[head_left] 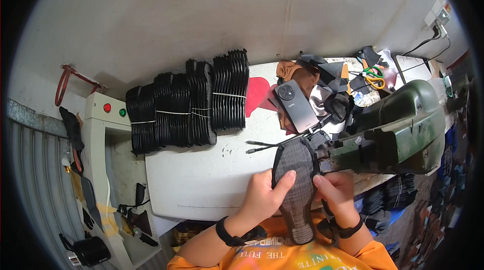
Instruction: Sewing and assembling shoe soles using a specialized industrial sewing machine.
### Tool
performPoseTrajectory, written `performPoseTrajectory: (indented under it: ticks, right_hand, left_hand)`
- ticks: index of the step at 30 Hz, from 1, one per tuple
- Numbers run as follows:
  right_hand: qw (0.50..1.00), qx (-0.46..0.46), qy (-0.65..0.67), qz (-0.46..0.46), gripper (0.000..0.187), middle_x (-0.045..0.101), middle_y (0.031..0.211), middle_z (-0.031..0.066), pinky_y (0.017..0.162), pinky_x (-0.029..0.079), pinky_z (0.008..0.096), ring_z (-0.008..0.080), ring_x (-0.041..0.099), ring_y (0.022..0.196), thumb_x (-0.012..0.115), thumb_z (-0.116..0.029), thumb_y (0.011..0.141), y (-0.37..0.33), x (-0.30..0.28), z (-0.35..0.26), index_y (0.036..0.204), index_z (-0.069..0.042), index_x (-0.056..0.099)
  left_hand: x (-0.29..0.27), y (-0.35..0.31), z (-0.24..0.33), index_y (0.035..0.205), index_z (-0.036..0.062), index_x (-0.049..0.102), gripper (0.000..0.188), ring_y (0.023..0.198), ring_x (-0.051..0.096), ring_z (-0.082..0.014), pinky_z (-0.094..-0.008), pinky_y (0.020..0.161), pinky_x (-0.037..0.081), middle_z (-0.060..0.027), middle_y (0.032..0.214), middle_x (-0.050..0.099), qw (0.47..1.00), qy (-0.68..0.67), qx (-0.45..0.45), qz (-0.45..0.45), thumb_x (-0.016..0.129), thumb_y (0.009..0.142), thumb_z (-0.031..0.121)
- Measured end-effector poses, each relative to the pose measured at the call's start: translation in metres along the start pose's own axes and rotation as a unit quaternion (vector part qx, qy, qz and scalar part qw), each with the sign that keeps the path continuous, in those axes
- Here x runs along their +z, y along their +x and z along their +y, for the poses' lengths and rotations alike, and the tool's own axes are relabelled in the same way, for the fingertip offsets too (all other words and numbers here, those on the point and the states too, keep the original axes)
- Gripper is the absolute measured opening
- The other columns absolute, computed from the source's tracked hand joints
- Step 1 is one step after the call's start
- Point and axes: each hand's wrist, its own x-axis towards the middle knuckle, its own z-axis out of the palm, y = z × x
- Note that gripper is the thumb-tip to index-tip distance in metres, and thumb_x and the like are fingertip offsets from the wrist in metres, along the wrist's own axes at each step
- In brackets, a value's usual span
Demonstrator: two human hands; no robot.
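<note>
My left hand [267, 194] and my right hand [337, 194] hold a dark grey shoe sole [297, 174] between them. It is long, narrows at the middle, and has a fine striped surface and a black rim. My left thumb presses on its face near the left edge, the fingers hidden beneath. At the right edge my right thumb and curled fingers pinch the rim. Close to its wide far end is the head of a worn green sewing machine [388, 139]. Whether the sole touches the machine cannot be told.
Tied stacks of black soles [171, 108] stand on the white table [201, 179] at the back left. A phone [295, 106], a cable [257, 146], fabric scraps [330, 75] and scissors [374, 77] lie further right. A switch box [108, 109] with red and green buttons adjoins the table's left side.
</note>
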Motion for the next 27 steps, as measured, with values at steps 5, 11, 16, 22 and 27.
performPoseTrajectory:
  ticks: [5,11,16,22,27]
  right_hand:
    - [0.999,-0.008,-0.001,0.052,0.046,0.058,0.048,0.0025,0.043,0.036,0.0231,0.0076,0.054,0.043,0.071,-0.022,0.094,0.001,0.013,-0.004,0.054,-0.001,0.064]
    - [0.994,0.052,-0.053,-0.082,0.051,0.058,0.054,-0.0005,0.048,0.039,0.0247,0.0065,0.052,0.050,0.068,-0.032,0.099,-0.015,0.001,-0.005,0.060,0.000,0.063]
    - [0.949,-0.123,-0.167,-0.238,0.069,0.069,0.105,0.0173,0.078,0.054,0.0363,0.0266,0.068,0.094,0.077,-0.046,0.088,-0.064,0.013,0.027,0.131,0.003,0.054]
    - [0.885,-0.128,-0.432,-0.116,0.090,0.067,0.098,0.0264,0.074,0.056,0.0489,0.0421,0.068,0.087,0.080,-0.032,0.068,-0.077,0.014,0.063,0.143,0.004,0.044]
    - [0.841,-0.195,-0.493,0.109,0.090,0.060,0.117,0.0278,0.092,0.049,0.0516,0.0443,0.058,0.110,0.084,-0.035,0.069,-0.053,-0.030,0.100,0.141,0.005,0.048]
  left_hand:
    - [-0.001,0.006,-0.005,0.087,-0.0040,0.066,0.033,0.068,0.052,-0.0068,-0.0288,0.062,0.048,-0.0001,0.074,0.065,1.000,-0.018,0.005,0.015,0.064,0.102,0.026]
    - [0.004,-0.033,-0.010,0.092,-0.0037,0.070,0.032,0.072,0.056,-0.0054,-0.0281,0.065,0.050,-0.0007,0.077,0.069,0.996,-0.032,-0.001,0.086,0.066,0.101,0.027]
    - [-0.001,-0.079,-0.047,0.095,-0.0010,0.068,0.030,0.077,0.057,-0.0033,-0.0228,0.063,0.046,0.0026,0.086,0.069,0.974,-0.109,0.004,0.199,0.061,0.105,0.026]
    - [-0.048,-0.101,-0.070,0.111,-0.0028,0.060,0.025,0.083,0.067,-0.0124,-0.0258,0.073,0.054,-0.0071,0.092,0.070,0.987,-0.058,-0.136,-0.059,0.062,0.103,0.021]
    - [-0.075,-0.121,-0.091,0.116,-0.0039,0.061,0.023,0.092,0.068,-0.0151,-0.0287,0.083,0.056,-0.0097,0.102,0.070,0.987,0.067,-0.141,0.028,0.062,0.103,0.015]
